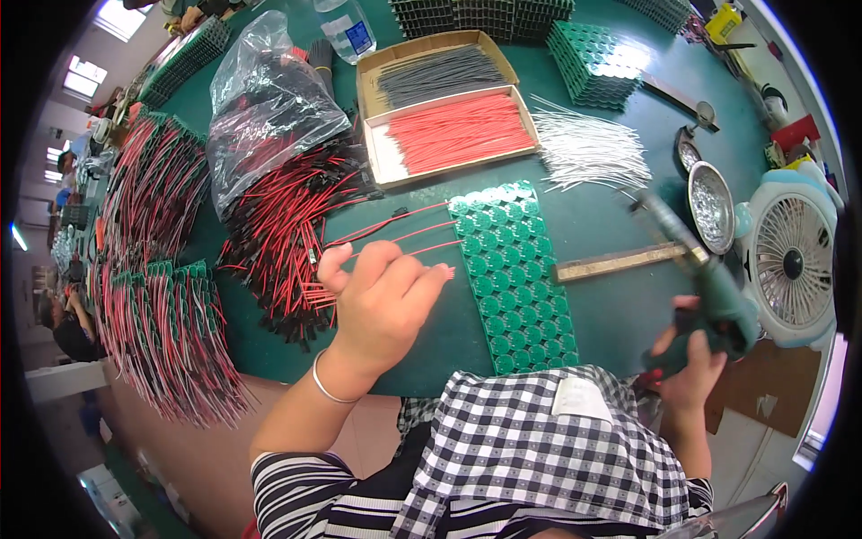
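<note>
A panel of round green circuit boards lies on the table in front of me. Thin red wires run from its upper left edge toward a heap of red and black wires. Between heap and panel is my left hand, its fingers curled. What they hold, if anything, is hidden. My right hand grips a green pistol-shaped soldering gun to the right of the panel. Its metal barrel points up and left, away from the panel, and is slightly blurred.
Cardboard boxes hold red wires and black wires; loose white wires lie beside them. A narrow bar, a round metal dish and a fan are at right. Wired boards hang over the left edge.
</note>
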Demonstrator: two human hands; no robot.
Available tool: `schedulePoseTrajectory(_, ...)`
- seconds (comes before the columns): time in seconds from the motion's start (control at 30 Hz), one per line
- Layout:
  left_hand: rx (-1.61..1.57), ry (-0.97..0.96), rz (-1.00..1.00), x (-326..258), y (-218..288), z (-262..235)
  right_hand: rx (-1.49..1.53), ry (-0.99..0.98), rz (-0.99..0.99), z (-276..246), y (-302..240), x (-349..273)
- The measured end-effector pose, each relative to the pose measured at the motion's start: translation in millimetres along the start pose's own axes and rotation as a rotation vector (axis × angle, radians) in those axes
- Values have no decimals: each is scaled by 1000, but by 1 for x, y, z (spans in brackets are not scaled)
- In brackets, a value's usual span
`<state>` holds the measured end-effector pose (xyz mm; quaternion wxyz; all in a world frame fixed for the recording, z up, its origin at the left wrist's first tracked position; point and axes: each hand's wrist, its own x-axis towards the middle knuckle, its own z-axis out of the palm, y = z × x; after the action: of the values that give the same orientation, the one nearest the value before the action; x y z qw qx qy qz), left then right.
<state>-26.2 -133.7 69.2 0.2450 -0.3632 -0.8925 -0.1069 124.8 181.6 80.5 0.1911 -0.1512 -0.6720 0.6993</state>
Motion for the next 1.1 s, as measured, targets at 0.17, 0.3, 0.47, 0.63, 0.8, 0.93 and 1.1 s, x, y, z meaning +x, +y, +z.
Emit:
schedulePoseTrajectory(0.17,22,32,24,10,5,4,-233,-451,96,13,1,-7)
schedulePoseTrajectory(0.3,-31,18,0,9,4,10,-459,-611,40,14,13,-5)
schedulePoseTrajectory(0.47,-87,-1,-12,8,5,10,-604,-747,48,30,-3,3)
schedulePoseTrajectory(0.63,-113,-17,-7,10,0,6,-697,-699,-168,51,-14,6)
schedulePoseTrajectory(0.8,-136,-42,-3,10,-1,7,-603,-630,-74,57,-15,1)
schedulePoseTrajectory(0.93,-138,-51,-5,11,-1,6,-601,-619,-74,62,-16,2)
schedulePoseTrajectory(1.1,-138,-55,-6,10,-2,7,-618,-611,-24,59,-15,1)
